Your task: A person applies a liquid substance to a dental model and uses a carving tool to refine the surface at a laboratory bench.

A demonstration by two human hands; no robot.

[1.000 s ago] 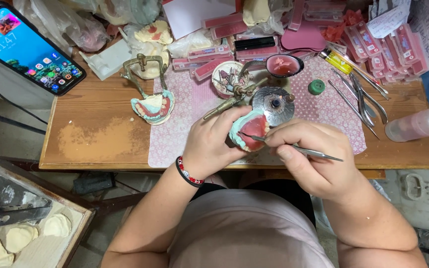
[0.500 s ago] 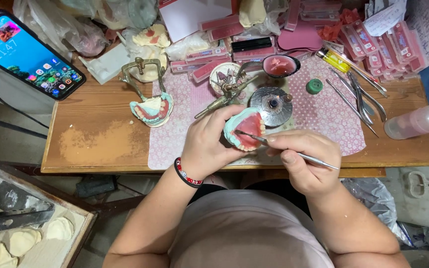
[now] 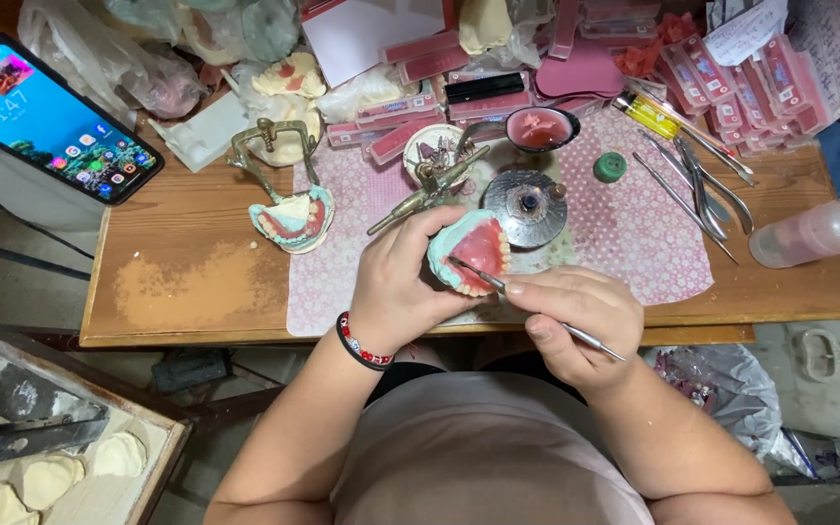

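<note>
My left hand (image 3: 402, 287) grips a denture model (image 3: 473, 248), pink wax set in a teal base, held above the front edge of the wooden table (image 3: 187, 272). My right hand (image 3: 576, 316) holds a thin metal carving tool (image 3: 537, 311) like a pen. Its tip rests on the pink wax inside the model. A red and black bracelet (image 3: 360, 342) circles my left wrist.
A second denture model on a metal articulator (image 3: 289, 209) stands to the left on a pink patterned mat (image 3: 634, 233). Behind are a round metal burner (image 3: 529, 204), a bowl of pink wax (image 3: 542, 128), metal instruments (image 3: 697, 185), a pink bottle (image 3: 814, 231), pink boxes and a phone (image 3: 46, 117).
Both hands have shifted slightly left and up with the model. The tool tip has moved from the model's lower edge onto the pink wax inside it.
</note>
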